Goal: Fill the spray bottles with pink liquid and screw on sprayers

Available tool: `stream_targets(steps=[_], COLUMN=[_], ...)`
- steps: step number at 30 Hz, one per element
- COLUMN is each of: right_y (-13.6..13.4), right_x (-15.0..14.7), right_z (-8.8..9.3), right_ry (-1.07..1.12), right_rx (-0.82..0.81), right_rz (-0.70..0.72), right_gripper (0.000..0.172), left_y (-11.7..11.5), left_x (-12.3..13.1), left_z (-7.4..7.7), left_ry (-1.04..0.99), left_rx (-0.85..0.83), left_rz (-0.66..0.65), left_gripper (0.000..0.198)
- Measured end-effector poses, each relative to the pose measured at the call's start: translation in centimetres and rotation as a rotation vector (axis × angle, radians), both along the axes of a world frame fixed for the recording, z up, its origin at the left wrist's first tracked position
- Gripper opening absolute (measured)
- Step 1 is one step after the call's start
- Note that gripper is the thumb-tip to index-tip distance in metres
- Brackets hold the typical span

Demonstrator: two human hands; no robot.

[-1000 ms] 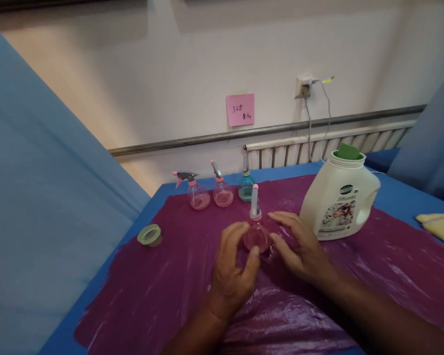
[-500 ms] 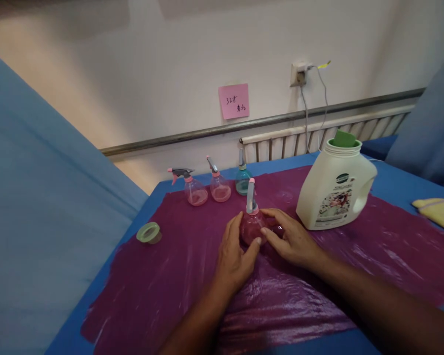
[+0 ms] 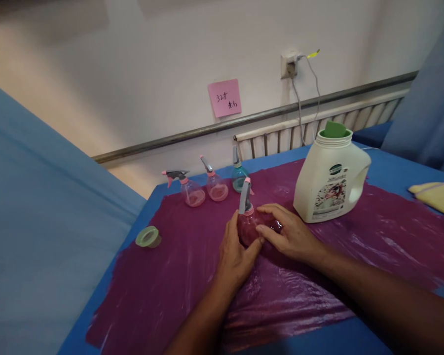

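Note:
A clear spray bottle with a pink collar and grey trigger head stands on the purple plastic sheet. My left hand is wrapped round its left side, thumb at the front. On its right side my right hand grips it between thumb and fingers. Behind are two clear spray bottles with pinkish bases, one with its nozzle pointing left, the other beside it. A teal spray bottle stands to their right, partly hidden by the held bottle's head.
A large cream jug with a green piece in its mouth stands right of my hands. Left is a small green cup. A yellow cloth lies far right. Blue curtain, pink note and metal rail lie beyond.
The camera view has shifted a little. The held bottle's head leans slightly more to the left, and both hands remain around the bottle.

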State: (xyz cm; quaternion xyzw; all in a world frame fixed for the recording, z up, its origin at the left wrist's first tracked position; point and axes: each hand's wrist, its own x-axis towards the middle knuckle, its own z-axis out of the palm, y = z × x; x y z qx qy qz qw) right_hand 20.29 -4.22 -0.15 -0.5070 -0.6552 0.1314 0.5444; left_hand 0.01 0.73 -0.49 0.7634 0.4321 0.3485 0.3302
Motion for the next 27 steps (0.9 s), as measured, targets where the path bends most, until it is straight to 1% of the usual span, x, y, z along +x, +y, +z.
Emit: stream_targets(steps=[2,5,10,13,14,16,17,18,20,21,23,24,25,27], right_y=[-0.1,-0.3,-0.2,0.1,0.1,0.0,0.0,-0.1,-0.1,0.0,0.4,0.5,0.6,0.6], right_x=[0.0,0.0,-0.7,-1.1,-1.2,-1.2,-1.3,-1.3,-1.4,-1.4,-1.6,-1.7,-1.7,-1.7], right_z=[0.3,0.6,1.2,1.6,1.9,2.3,2.4,2.5,2.3,2.1,1.5,1.3,1.1,1.0], right_ry=[-0.003,0.02,0.095,0.135,0.136,0.119,0.11,0.106,0.135,0.17,0.247,0.276,0.292,0.283], right_rx=[0.023,0.047,0.019,0.016,0.024,0.039,0.042,0.038,0.002,-0.029,-0.109,-0.142,-0.161,-0.159], right_rz=[-0.03,-0.095,-0.154,-0.197,-0.19,-0.115,-0.063,-0.014,0.035,0.024,-0.04,-0.079,-0.109,-0.11], right_gripper=[0.036,0.036,0.029,0.022,0.019,0.012,0.013,0.018,0.03,0.037,0.049,0.051,0.049,0.039], left_y=[-0.2,-0.6,-1.2,-1.3,-1.2,-1.2,-1.2,-1.2,-1.2,-1.2,-1.3,-1.3,-1.3,-1.2], left_x=[0.2,0.4,0.6,0.9,1.0,1.2,1.3,1.3,1.3,1.3,1.3,1.3,1.3,1.3], left_z=[0.2,0.5,0.7,0.7,0.6,0.5,0.5,0.5,0.4,0.4,0.3,0.3,0.2,-0.1], left_ry=[0.0,0.007,-0.008,-0.009,-0.011,-0.018,-0.02,-0.021,-0.027,-0.032,-0.04,-0.046,-0.058,-0.095], left_rx=[-0.006,0.007,0.019,0.007,0.003,-0.011,-0.018,-0.024,-0.031,-0.033,-0.03,-0.03,-0.027,-0.005], left_rz=[0.012,0.0,-0.076,-0.075,-0.07,-0.064,-0.064,-0.068,-0.072,-0.074,-0.082,-0.086,-0.091,-0.118], left_gripper=[0.085,0.085,0.083,0.084,0.085,0.083,0.082,0.081,0.08,0.08,0.081,0.08,0.081,0.082])
